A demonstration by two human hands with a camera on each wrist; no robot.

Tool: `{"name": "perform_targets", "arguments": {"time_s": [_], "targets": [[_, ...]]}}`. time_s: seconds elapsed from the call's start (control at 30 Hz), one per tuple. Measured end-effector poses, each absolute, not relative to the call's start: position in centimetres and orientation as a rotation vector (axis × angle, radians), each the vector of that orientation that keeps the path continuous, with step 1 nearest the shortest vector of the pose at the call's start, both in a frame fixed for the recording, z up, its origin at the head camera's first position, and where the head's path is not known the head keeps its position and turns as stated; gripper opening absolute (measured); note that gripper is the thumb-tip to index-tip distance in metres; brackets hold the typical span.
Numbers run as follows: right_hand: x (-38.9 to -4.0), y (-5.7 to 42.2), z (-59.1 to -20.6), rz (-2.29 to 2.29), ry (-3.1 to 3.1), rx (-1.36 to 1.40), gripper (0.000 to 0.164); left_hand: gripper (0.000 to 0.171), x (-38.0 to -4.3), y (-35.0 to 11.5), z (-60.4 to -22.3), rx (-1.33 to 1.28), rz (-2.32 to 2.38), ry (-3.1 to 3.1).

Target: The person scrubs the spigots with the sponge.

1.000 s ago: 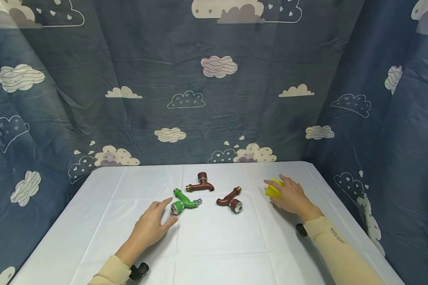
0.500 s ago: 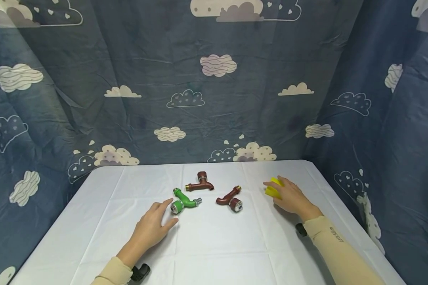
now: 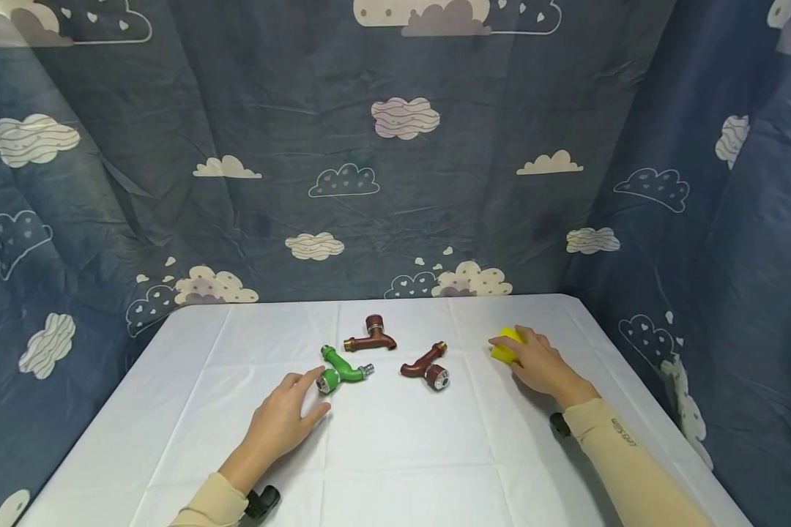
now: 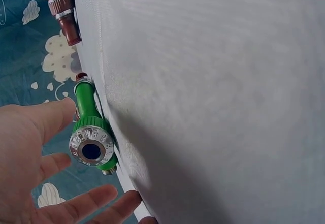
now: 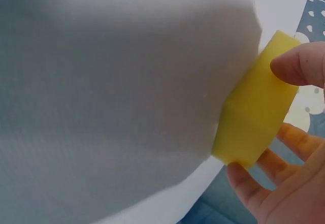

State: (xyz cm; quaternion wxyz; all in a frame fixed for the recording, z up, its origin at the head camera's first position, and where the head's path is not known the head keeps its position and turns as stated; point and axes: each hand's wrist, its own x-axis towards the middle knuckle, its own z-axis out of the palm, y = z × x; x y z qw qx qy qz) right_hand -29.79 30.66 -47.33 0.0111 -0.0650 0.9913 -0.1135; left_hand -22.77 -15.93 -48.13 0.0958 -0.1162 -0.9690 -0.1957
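Note:
My right hand (image 3: 542, 366) holds a yellow block (image 5: 256, 107) at the right of the table, thumb on one face and fingertips along the opposite edge. In the head view the hand covers part of the block. On the left, my left hand (image 3: 279, 421) reaches beside a green tap (image 3: 346, 372), fingers spread and thumb apart. Its index fingertip is right at the tap's round handle, and nothing is gripped. In the left wrist view, the green tap's silver-rimmed handle (image 4: 91, 145) faces the camera beyond the thumb.
Two brown taps lie near the middle: one tap (image 3: 372, 341) behind the green one, another tap (image 3: 423, 364) to its right. A white cloth (image 3: 409, 439) covers the table. Dark blue cloud-print curtains (image 3: 270, 110) stand behind and at both sides.
My right hand has shifted slightly on the yellow block, its fingers less spread than a second ago. The left hand and the three taps stay in place.

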Motion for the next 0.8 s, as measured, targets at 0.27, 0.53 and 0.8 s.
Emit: {"name": "perform_targets", "arguments": {"time_s": [0.27, 0.53, 0.8], "targets": [[-30.2, 31.0, -47.2, -0.321, 3.090, -0.213, 0.052, 0.065, -22.9, -16.0, -47.9, -0.333, -0.587, -2.871], [-29.9, 30.7, -46.6, -0.374, 3.071, -0.182, 0.056, 0.070, -23.2, -16.1, -47.8, -0.341, -0.599, -2.827], [-28.6, 30.5, -45.3, -0.466, 3.142, -0.240, 0.055, 0.068, -24.3, -15.8, -47.2, -0.348, -0.637, -2.816]]}}
